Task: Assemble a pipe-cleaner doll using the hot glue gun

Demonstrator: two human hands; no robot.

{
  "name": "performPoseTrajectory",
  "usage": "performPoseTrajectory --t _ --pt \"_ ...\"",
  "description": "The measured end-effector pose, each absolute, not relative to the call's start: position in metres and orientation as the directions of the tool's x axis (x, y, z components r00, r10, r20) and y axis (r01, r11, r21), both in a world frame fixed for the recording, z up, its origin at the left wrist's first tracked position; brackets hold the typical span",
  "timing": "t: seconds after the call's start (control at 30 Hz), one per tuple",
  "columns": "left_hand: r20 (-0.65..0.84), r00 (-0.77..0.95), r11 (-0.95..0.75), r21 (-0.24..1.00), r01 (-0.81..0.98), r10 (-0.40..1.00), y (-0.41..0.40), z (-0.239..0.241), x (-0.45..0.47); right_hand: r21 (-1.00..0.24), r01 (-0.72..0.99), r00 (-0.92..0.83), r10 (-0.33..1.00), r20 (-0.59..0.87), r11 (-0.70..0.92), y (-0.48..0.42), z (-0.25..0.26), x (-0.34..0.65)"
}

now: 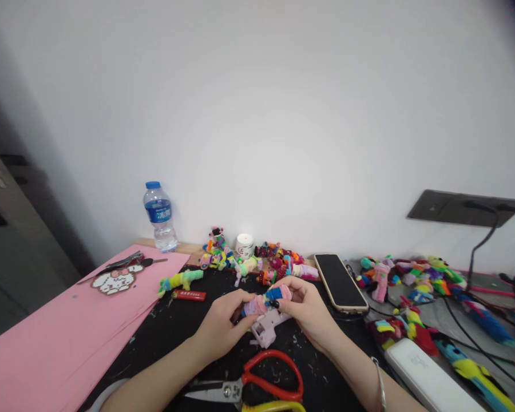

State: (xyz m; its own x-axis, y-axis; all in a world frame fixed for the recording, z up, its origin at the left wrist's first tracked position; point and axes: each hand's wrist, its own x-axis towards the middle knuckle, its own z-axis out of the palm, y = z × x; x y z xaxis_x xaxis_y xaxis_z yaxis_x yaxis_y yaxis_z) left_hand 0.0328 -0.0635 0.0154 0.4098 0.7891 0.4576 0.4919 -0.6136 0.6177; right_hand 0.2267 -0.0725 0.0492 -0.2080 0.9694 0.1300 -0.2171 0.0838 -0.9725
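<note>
Between my two hands is a pipe-cleaner figure (257, 305) in pink, lilac, blue and yellow, held level above the black table mat. My left hand (225, 317) grips its left end with thumb and fingers. Its right end is pinched by my right hand (306, 306), with dark-painted nails. Just below it lies a pale pink plastic tool shaped like a glue gun (266, 329), partly hidden by the figure and my fingers. Nearer to me are scissors (274, 353) with red and yellow handles, blades pointing left.
Pink paper sheets (68, 326) cover the left side. A water bottle (159, 220) and a white cup (244, 246) stand by the wall. A red lighter (189, 295), a phone (339, 281), several pipe-cleaner pieces (381, 280), a white power bank (424, 372) and cables lie around.
</note>
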Motion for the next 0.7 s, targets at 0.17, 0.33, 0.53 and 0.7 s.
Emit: performPoseTrajectory --t 0.17,0.33,0.53,0.7 --pt "0.482 0.423 -0.642 0.591 0.488 0.767 -0.064 0.0146 0.0328 -0.975 -0.196 -0.225 0.963 0.146 0.102 -0.0728 0.0517 0.2264" --pt "0.487 0.428 -0.648 0.584 0.489 0.761 -0.0631 0.0135 0.0333 -0.98 -0.165 -0.22 0.965 0.142 0.107 -0.0741 0.0548 0.2259" --pt "0.505 0.428 -0.662 0.562 0.496 0.75 -0.0633 0.0139 0.0332 -0.982 -0.163 -0.218 0.967 0.134 0.099 -0.0739 0.0527 0.2249" --pt "0.521 0.43 -0.675 0.549 0.493 0.737 -0.0636 0.0133 0.0326 -0.982 -0.165 -0.21 0.969 0.129 0.095 -0.0737 0.0509 0.2238"
